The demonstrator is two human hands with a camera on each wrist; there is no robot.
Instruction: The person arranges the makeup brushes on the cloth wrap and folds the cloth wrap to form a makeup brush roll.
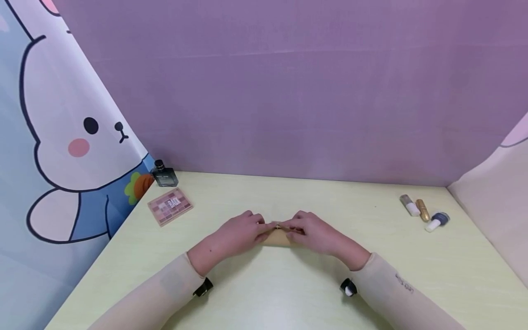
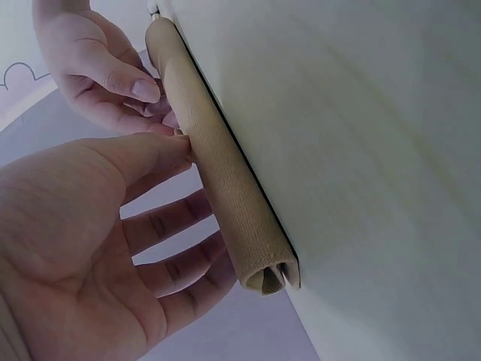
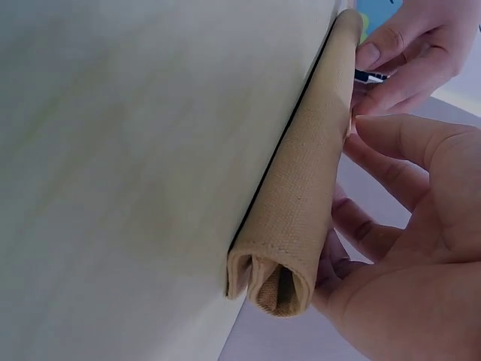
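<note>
A tan woven cloth roll (image 1: 278,239) lies crosswise on the table in front of the person. Its open ends show folded layers in both wrist views. From the left, the left hand (image 1: 246,233) pinches at the middle of the roll's far side, its thumb (image 2: 161,154) against the cloth and the other fingers spread behind. The right hand (image 1: 316,233) meets it there, also pinching, with its thumb (image 3: 394,135) at the same spot. A small shiny bit (image 1: 278,226) shows between the fingertips; most of it is hidden.
At the back left stand a dark perfume bottle (image 1: 165,177) and a pink eyeshadow palette (image 1: 170,207). On the right lie a grey-and-white tube (image 1: 409,205), a gold lipstick tube (image 1: 422,210) and a dark bottle with a white cap (image 1: 440,218). A purple curtain (image 1: 288,91) hangs behind the table.
</note>
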